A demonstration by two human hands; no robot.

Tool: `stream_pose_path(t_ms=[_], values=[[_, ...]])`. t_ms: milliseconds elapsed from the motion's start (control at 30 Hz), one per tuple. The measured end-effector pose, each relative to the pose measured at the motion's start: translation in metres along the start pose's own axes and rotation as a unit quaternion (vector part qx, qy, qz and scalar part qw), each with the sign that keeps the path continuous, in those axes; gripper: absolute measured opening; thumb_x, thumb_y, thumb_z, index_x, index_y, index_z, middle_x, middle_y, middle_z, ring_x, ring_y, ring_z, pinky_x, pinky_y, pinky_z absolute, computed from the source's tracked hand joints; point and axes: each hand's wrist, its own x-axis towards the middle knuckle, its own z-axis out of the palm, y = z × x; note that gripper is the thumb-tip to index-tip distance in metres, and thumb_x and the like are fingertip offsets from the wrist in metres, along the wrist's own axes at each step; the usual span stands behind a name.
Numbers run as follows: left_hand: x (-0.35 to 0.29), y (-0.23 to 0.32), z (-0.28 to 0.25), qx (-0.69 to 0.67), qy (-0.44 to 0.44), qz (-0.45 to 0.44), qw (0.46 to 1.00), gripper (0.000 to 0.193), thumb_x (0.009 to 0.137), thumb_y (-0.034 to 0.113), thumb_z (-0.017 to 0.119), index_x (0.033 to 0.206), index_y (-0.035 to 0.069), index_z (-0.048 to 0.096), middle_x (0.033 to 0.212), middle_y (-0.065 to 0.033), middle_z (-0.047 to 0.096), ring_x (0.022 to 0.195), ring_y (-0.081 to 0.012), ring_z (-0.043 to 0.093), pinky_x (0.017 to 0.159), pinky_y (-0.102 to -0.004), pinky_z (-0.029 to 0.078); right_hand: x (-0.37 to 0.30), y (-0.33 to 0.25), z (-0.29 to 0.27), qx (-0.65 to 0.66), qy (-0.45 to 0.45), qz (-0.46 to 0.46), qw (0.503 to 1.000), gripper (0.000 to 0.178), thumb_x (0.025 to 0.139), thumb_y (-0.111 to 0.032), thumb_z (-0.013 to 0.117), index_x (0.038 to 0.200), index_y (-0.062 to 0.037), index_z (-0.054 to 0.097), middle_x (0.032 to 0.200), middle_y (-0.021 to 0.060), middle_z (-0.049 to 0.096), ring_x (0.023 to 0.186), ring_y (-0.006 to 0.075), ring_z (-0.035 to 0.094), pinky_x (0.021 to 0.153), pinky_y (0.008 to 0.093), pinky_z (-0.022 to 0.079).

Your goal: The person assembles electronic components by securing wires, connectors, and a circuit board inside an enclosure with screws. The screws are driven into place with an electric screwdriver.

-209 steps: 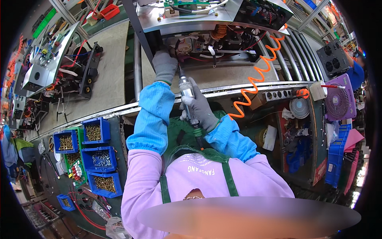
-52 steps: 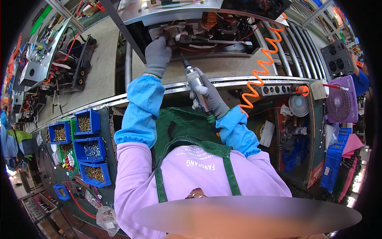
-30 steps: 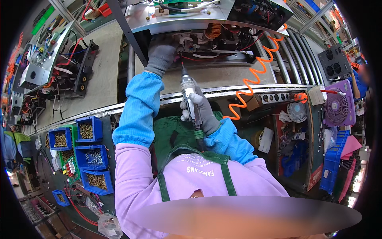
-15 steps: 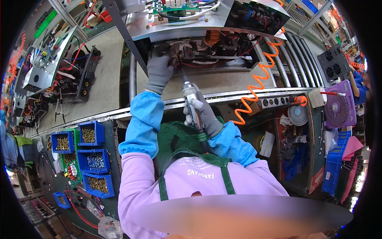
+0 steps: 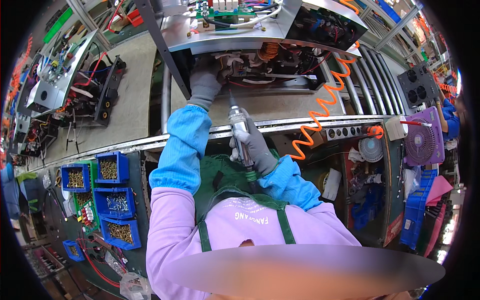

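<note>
My right hand (image 5: 256, 145), in a grey glove, is wrapped round a silver power screwdriver (image 5: 238, 122) whose bit points up and away from me. The bit's tip is just short of the near edge of an open metal chassis (image 5: 280, 82) packed with wires and a copper coil (image 5: 269, 51). My left hand (image 5: 204, 86), also gloved, reaches into the left end of that chassis. Its fingers are hidden among the dark parts, so what they touch does not show. Above, a raised metal panel (image 5: 240, 36) carries a green circuit board (image 5: 217, 21).
Blue bins (image 5: 120, 233) of screws stand at the left. Another opened unit (image 5: 75, 95) sits on the bench beyond them. An orange coiled hose (image 5: 320, 110) hangs right of the chassis, near metal rollers (image 5: 372, 80). A purple fan (image 5: 425, 135) stands far right, near another person's blue sleeve (image 5: 451, 120).
My left hand has gone deeper into the chassis, its fingers now hidden. The screwdriver's tip has drawn back slightly from the chassis. The view has shifted a little.
</note>
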Motion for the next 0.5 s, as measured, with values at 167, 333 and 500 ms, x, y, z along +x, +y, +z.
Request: stream_pose_path(t_ms=[167, 333, 500], values=[[-0.004, 0.001, -0.002, 0.022, 0.012, -0.001, 1.0, 0.034, 0.071, 0.034, 0.067, 0.101, 0.018, 0.063, 0.099, -0.0108, 0.058, 0.09, -0.0308, 0.057, 0.075, -0.0417, 0.049, 0.0, -0.001, 0.008, -0.053, 0.01, -0.009, 0.998, 0.072, 0.085, -0.012, 0.053, 0.143, -0.0238, 0.013, 0.071, 0.0095, 0.049, 0.046, 0.0179, 0.052, 0.042, 0.0317, 0.051], [-0.019, 0.014, -0.021, -0.004, -0.154, -0.085, 0.984, 0.02, 0.075, 0.025, 0.06, 0.085, 0.009, 0.064, 0.082, -0.0162, 0.061, 0.075, -0.033, 0.06, 0.065, -0.0446, 0.049, -0.012, -0.005, 0.017, -0.143, 0.089, 0.043, 0.985, 0.048, 0.089, -0.032, 0.052, 0.131, -0.0203, 0.03, 0.067, 0.0034, 0.045, 0.041, 0.0118, 0.045, 0.037, 0.0248, 0.043], [-0.1, 0.013, -0.065, -0.058, 0.109, -0.033, 0.992, 0.033, 0.075, 0.015, 0.061, 0.107, 0.012, 0.057, 0.101, -0.0147, 0.055, 0.096, -0.0318, 0.055, 0.081, -0.0397, 0.047, -0.024, 0.02, -0.041, -0.331, 0.086, 0.048, 0.939, 0.059, 0.091, -0.034, 0.046, 0.142, -0.0208, 0.021, 0.082, 0.0069, 0.051, 0.053, 0.0134, 0.05, 0.04, 0.0246, 0.045]])
